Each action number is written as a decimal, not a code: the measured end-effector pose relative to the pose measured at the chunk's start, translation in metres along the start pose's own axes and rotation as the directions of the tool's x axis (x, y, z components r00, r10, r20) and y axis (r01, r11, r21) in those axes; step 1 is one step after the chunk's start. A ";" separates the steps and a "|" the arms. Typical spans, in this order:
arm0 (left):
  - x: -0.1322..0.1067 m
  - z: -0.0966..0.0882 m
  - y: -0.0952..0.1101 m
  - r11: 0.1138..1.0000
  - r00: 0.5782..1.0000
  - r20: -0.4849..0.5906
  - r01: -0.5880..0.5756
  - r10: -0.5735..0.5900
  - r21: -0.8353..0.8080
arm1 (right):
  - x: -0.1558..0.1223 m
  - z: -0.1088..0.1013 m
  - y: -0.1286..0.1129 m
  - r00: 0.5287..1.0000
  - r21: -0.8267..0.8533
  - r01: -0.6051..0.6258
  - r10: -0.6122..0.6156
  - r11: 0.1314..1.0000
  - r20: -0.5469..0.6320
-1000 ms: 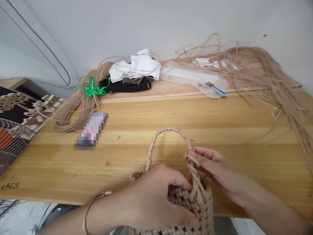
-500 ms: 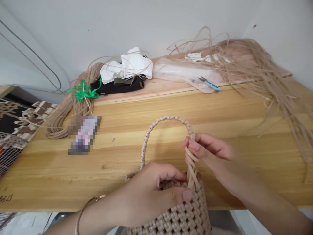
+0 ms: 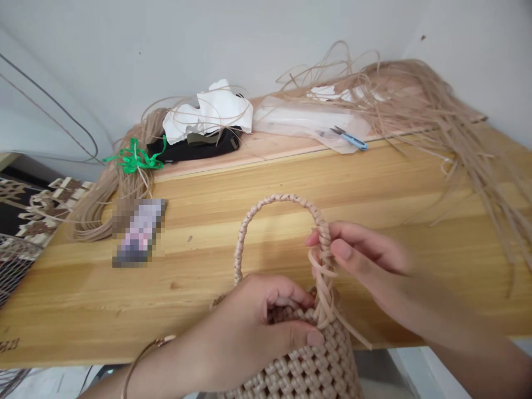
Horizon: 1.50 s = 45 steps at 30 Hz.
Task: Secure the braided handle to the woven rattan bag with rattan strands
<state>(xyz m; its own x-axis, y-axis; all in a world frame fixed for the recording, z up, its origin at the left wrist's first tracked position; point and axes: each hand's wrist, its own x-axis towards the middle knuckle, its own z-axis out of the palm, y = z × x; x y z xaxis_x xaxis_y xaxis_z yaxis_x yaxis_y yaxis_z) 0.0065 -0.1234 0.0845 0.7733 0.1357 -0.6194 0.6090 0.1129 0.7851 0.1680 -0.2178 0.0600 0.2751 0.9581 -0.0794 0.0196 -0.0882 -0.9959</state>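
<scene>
A beige woven bag (image 3: 299,368) stands before me at the table's front edge, its braided handle (image 3: 279,198) arching up. My left hand (image 3: 266,327) grips its rim, thumb outside and fingers inside, close to the right foot of the handle. Around the handle's lower right side are the fingers of my right hand (image 3: 366,257), the index behind it and the thumb in front. Below them a flat strand (image 3: 325,288) loops and crosses loosely around the handle's foot. One strand end (image 3: 355,331) sticks out to the right.
Blue thread snips (image 3: 351,138) lie on a plastic bag (image 3: 307,119) at the back. Loose strands (image 3: 469,144) spread over the right side. At the left are a strand coil (image 3: 93,213) with a green tie (image 3: 137,158), a blurred-out flat object (image 3: 141,233), and white paper (image 3: 224,111) on a black pouch (image 3: 208,148).
My right thumb has shifted slightly off the handle. The strand loop below has loosened, and a strand end now shows at the right. My left hand keeps its hold on the rim.
</scene>
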 end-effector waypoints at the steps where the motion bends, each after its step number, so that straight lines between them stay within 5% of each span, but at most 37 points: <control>1: 0.000 0.001 0.000 1.000 1.000 -0.011 -0.009 0.009 0.014 | -0.002 -0.004 0.002 1.000 -0.031 0.000 0.001 1.000 0.029; 10: 0.000 0.004 0.003 0.985 0.985 -0.039 -0.168 0.169 0.041 | -0.028 -0.022 0.009 0.974 -0.411 -0.090 0.166 0.907 0.153; 15: -0.001 0.004 0.001 0.968 0.968 -0.013 -0.251 0.251 -0.007 | -0.027 -0.011 -0.003 0.994 -0.465 0.027 0.027 0.885 0.109; 19: -0.003 0.006 -0.002 0.977 0.979 -0.009 -0.205 0.205 -0.062 | -0.027 -0.009 -0.004 0.990 -0.401 0.091 -0.039 0.912 0.134; 24: -0.003 0.009 -0.001 0.994 0.993 -0.045 -0.107 0.109 0.037 | -0.029 -0.010 0.000 0.992 -0.388 0.064 -0.018 0.920 0.121; 28: -0.001 0.010 0.002 0.986 0.987 -0.055 -0.143 0.148 0.088 | -0.032 -0.009 -0.002 0.994 -0.393 0.001 0.042 0.920 0.100; 36: -0.002 0.006 0.002 0.960 0.965 -0.080 -0.237 0.250 0.146 | -0.037 -0.006 -0.002 0.987 -0.579 0.158 -0.134 0.800 0.083; 42: -0.016 -0.009 0.020 0.805 0.874 -0.107 -0.381 0.474 0.455 | -0.022 -0.005 -0.026 0.904 -0.593 0.409 -0.396 0.694 0.160; 45: -0.019 -0.018 0.025 0.703 0.819 -0.075 -0.436 0.568 0.562 | -0.014 -0.005 -0.034 0.884 -0.596 0.438 -0.442 0.673 0.151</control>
<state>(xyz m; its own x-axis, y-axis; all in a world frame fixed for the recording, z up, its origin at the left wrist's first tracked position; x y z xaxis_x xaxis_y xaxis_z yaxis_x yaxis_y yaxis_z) 0.0038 -0.1051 0.1153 0.9666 0.2490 -0.0615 0.1898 -0.5332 0.8244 0.1678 -0.2297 0.0953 0.0898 0.9272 0.3636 0.7068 0.1979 -0.6792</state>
